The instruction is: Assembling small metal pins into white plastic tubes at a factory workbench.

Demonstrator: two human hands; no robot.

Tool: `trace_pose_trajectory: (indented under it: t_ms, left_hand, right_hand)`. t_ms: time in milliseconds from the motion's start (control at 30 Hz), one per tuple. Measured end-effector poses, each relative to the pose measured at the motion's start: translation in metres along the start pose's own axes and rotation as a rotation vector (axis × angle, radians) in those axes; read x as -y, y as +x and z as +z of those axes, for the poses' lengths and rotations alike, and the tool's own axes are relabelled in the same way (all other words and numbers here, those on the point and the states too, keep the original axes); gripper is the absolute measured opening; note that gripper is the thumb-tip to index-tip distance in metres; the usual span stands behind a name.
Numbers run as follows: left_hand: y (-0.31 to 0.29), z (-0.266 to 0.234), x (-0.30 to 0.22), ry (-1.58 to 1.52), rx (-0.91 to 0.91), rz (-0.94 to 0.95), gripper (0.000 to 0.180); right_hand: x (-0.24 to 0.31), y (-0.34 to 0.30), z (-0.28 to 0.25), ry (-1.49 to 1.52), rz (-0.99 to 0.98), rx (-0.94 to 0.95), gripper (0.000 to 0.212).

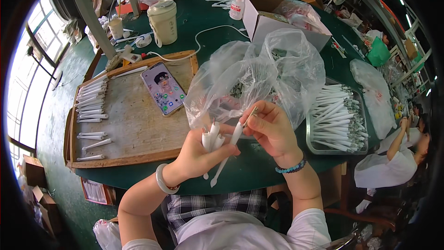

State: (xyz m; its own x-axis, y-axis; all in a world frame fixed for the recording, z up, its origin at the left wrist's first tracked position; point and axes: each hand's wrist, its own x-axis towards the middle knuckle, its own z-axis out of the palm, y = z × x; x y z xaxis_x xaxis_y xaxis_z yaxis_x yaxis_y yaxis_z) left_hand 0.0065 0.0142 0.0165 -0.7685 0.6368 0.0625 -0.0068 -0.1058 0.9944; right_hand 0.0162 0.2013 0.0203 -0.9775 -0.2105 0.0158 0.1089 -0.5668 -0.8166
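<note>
My left hand (192, 152) is closed around a bundle of slim white plastic sticks (213, 140) with flared lower tips. One stick (237, 134) leans out toward the right, between the thumb and fingers. At its upper end my right hand (274, 132) pinches a small metal clip-like piece (250, 116). Whether the piece is joined to the stick, I cannot tell. Just beyond both hands lies an opened clear plastic bag (296, 65) with many small metal pieces in it. On the right, a metal tray (311, 147) is heaped with white sticks bearing metal ends.
A wooden tray (138, 158) at left holds a row of white sticks (92, 97) and a lit phone (163, 88). Farther back stand a cream cup (163, 21), a red-capped bottle (237, 7) and a cardboard box (277, 30). Other people sit across and at right.
</note>
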Motion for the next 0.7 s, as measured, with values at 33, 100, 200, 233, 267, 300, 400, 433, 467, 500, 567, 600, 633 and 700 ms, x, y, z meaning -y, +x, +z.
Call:
trace_pose_trajectory:
  t_ms: [33, 100, 200, 233, 267, 300, 400, 433, 467, 500, 567, 600, 633, 700]
  left_hand:
    - [0.0, 0.0, 0.0, 0.0, 0.0, -0.003, 0.03]
    - [0.0, 0.001, 0.0, -0.008, 0.004, -0.012, 0.03]
    - [-0.002, -0.001, 0.001, 0.021, 0.036, 0.018, 0.03]
    - [-0.003, -0.001, 0.001, 0.022, 0.037, 0.016, 0.03]
    - [-0.003, -0.001, 0.001, 0.016, 0.035, 0.016, 0.029]
    - [-0.003, -0.001, 0.001, 0.01, 0.034, 0.016, 0.029]
    - [-0.002, 0.001, -0.002, -0.011, 0.027, -0.009, 0.028]
    - [-0.001, 0.002, -0.001, -0.009, 0.03, -0.012, 0.028]
    - [-0.002, 0.002, 0.001, -0.008, 0.023, -0.002, 0.028]
    - [-0.002, 0.002, 0.002, -0.006, 0.016, 0.008, 0.028]
    - [-0.003, 0.003, 0.0, 0.002, 0.013, 0.014, 0.027]
    - [-0.003, 0.003, 0.0, 0.01, 0.006, 0.022, 0.026]
    - [-0.002, 0.003, 0.0, 0.011, 0.01, 0.021, 0.026]
    - [-0.003, 0.003, 0.001, 0.05, -0.008, 0.018, 0.025]
  right_hand:
    - [0.0, 0.0, 0.0, 0.012, 0.011, -0.004, 0.011]
    - [0.002, 0.0, 0.002, 0.026, 0.016, -0.008, 0.011]
    - [0.002, 0.0, 0.004, 0.026, 0.015, -0.022, 0.011]
    - [0.002, 0.0, 0.005, 0.011, 0.01, -0.033, 0.011]
    - [0.002, 0.0, 0.004, 0.012, 0.008, -0.035, 0.011]
    - [0.002, 0.0, 0.004, -0.041, -0.009, -0.023, 0.011]
    - [0.004, 0.0, 0.004, -0.119, -0.034, -0.005, 0.01]
    - [0.005, -0.001, 0.003, -0.146, -0.04, 0.004, 0.01]
    - [0.007, -0.001, 0.005, -0.145, -0.042, 0.001, 0.01]
    - [0.009, -0.001, 0.006, -0.166, -0.035, 0.004, 0.01]
    - [0.011, -0.001, 0.005, -0.185, -0.03, 0.004, 0.01]
    - [0.012, -0.001, 0.005, -0.205, -0.026, 0.012, 0.009]
    - [0.013, -0.001, 0.004, -0.225, -0.022, 0.019, 0.009]
    - [0.016, -0.002, 0.003, -0.25, -0.013, 0.034, 0.01]
